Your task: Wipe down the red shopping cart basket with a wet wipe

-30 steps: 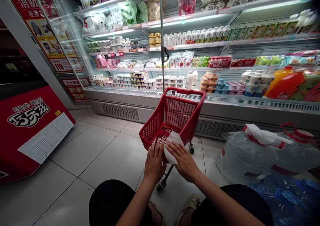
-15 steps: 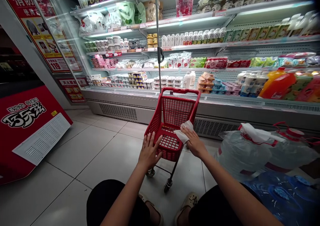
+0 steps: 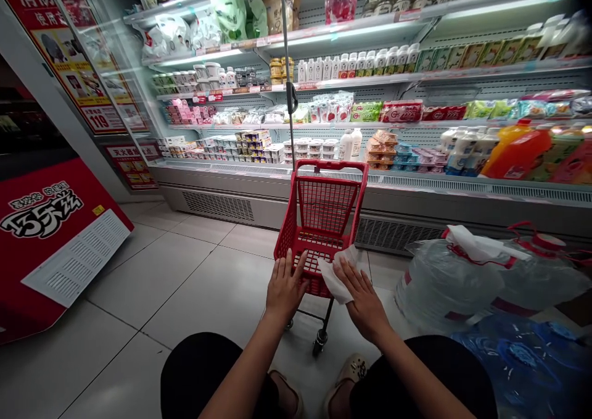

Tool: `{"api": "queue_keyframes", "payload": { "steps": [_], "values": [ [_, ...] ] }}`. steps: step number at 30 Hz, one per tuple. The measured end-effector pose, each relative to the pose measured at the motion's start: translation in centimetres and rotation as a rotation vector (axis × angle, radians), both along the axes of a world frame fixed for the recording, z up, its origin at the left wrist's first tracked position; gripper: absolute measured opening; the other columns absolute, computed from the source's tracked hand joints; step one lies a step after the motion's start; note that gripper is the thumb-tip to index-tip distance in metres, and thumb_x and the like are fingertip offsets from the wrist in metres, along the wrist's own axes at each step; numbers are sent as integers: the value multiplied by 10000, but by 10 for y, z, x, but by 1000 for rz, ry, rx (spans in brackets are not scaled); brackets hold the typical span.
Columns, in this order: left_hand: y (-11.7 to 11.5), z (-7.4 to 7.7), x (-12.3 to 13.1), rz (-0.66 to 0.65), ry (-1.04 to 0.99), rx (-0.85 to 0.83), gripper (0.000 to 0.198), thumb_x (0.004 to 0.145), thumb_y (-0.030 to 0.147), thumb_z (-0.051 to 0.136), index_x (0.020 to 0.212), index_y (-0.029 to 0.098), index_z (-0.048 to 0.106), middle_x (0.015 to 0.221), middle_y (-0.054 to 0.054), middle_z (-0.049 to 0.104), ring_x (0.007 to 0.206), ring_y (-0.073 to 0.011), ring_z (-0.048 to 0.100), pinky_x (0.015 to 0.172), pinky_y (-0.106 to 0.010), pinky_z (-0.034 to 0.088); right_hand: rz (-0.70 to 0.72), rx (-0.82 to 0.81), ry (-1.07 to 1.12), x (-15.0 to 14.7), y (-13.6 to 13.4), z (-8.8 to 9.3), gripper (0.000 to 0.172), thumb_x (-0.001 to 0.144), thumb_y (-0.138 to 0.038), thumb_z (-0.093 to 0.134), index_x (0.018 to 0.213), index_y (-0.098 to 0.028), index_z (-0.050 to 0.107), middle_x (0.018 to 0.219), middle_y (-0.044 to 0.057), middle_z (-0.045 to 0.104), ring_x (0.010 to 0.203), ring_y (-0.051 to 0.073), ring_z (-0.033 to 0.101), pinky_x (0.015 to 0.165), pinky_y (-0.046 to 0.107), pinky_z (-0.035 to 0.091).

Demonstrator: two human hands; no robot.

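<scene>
The left hand [image 3: 283,290] is lying open over the near left corner of the red cart [image 3: 285,231]; the right hand [image 3: 364,295] is spreading flat on a white tissue [image 3: 333,284] at the near right corner. The work is looking unfinished — how much is left isn't showing. A red cabinet [image 3: 69,246] is standing leftward, a chilled case [image 3: 231,205] is blocking the far edge, wrapped bottles [image 3: 444,286] are crowding the right.

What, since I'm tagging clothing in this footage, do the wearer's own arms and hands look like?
The left hand and right hand are both ungloved, with slender fingers and no ring that I can make out. The left forearm and right forearm show no sleeve, watch, bracelet or cable. Fingernail details are too small to tell.
</scene>
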State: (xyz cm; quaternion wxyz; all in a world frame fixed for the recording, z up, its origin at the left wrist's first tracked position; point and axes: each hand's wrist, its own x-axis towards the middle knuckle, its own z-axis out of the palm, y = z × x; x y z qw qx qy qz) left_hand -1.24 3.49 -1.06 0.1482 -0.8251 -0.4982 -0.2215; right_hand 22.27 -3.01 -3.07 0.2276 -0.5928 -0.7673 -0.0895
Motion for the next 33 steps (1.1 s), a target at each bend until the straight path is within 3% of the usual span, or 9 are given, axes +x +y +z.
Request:
{"api": "queue_keyframes", "payload": {
  "steps": [7,10,13,18,22,25,28,30,33],
  "values": [
    [-32,-3,45,-101,-19,20,860,995,375,592,1684,278,88,1740,-113,187,1453,-354,451,1186,-528,386,-177,40,73,43,22,-1,748,1026,-150,257,1661,-335,-93,1747,-15,127,1587,214,214,1264,504,297],
    [-46,-5,62,-148,-40,6,836,1001,364,565,1684,266,93,1739,-110,190,1474,-339,435,1185,-521,384,-183,87,51,37,15,-2,806,990,-131,317,1666,-339,-70,1750,-14,108,1599,255,166,1268,552,269],
    [-58,-4,72,-187,-52,-27,838,989,337,561,1685,259,101,1739,-97,190,1522,-332,375,1210,-518,356,-132,82,2,10,6,-2,867,948,-117,371,1670,-309,-69,1748,-2,110,1605,273,133,1282,580,207],
    [-55,9,58,-322,-23,-70,850,967,282,523,1685,198,76,1738,-98,177,1579,-274,275,1237,-453,340,21,67,-54,-23,2,1,838,968,-142,376,1671,-218,-73,1740,32,153,1604,238,139,1292,500,218],
    [-29,22,31,-301,17,-48,794,976,346,554,1670,242,182,1724,-74,245,1583,-292,265,1257,-512,309,124,74,-108,6,9,4,813,968,-120,353,1676,-290,-7,1738,-17,159,1598,209,173,1288,469,236],
    [-15,24,18,-300,56,-55,746,986,402,576,1647,253,264,1695,-68,331,1568,-280,306,1269,-507,296,52,78,-127,49,20,6,747,1019,-163,319,1668,-351,1,1734,-40,169,1592,202,196,1288,487,226],
    [-13,20,19,-288,52,-63,764,970,431,609,1638,235,293,1701,-78,316,1572,-284,295,1273,-498,295,-46,94,-120,78,27,0,764,1020,-170,312,1653,-356,-73,1731,-42,182,1586,204,219,1289,517,214],
    [-14,18,23,-274,31,-55,784,961,440,617,1641,233,287,1709,-76,295,1578,-291,275,1278,-511,281,-64,104,-100,77,25,-6,782,1010,-163,316,1651,-340,-96,1735,-34,170,1585,215,222,1287,518,227],
    [-17,15,27,-271,4,-45,797,950,449,615,1644,234,287,1712,-64,290,1586,-301,249,1289,-532,246,-48,117,-44,44,15,-14,802,991,-146,334,1667,-306,-67,1744,-13,138,1595,244,185,1280,518,256]
  ]
}}
